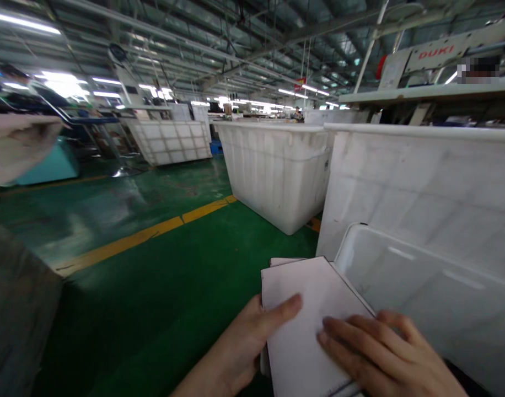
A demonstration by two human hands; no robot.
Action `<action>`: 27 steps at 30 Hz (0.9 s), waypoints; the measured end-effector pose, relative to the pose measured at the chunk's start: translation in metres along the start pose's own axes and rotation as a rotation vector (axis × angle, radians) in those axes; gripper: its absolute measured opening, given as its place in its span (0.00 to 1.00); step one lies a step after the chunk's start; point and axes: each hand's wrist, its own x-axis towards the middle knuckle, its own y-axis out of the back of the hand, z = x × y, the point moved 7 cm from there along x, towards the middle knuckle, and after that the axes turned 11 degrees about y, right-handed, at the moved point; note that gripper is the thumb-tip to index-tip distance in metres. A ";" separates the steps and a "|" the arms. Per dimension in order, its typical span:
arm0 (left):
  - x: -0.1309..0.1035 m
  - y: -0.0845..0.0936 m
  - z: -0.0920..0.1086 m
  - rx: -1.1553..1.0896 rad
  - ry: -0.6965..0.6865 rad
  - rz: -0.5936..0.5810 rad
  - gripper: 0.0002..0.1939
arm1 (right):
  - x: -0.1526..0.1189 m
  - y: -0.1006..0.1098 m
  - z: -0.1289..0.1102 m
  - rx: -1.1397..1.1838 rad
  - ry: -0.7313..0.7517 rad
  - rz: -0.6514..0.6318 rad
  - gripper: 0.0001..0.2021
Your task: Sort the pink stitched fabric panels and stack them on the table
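Note:
A stack of flat white pieces with dark edges (294, 342) is held low in front of me. My left hand (252, 336) grips its left side, thumb on top and the other fingers underneath. Across the right part of the top piece lie the outstretched fingers of my right hand (376, 347), slightly blurred, with its thumb hidden. The pieces are not quite aligned; one edge sticks out at the far left corner. Whether they are fabric or card I cannot tell.
A translucent white bin (401, 275) stands close on the right, before a large white tub (422, 182). Another white tub (277, 171) stands ahead on the green floor (165, 286). A grey surface (16, 314) is at lower left; a sewing machine (434, 55) is at upper right.

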 end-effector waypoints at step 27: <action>-0.013 -0.016 -0.008 0.138 -0.204 0.187 0.17 | -0.156 -0.248 -0.040 0.494 -1.190 -0.655 0.28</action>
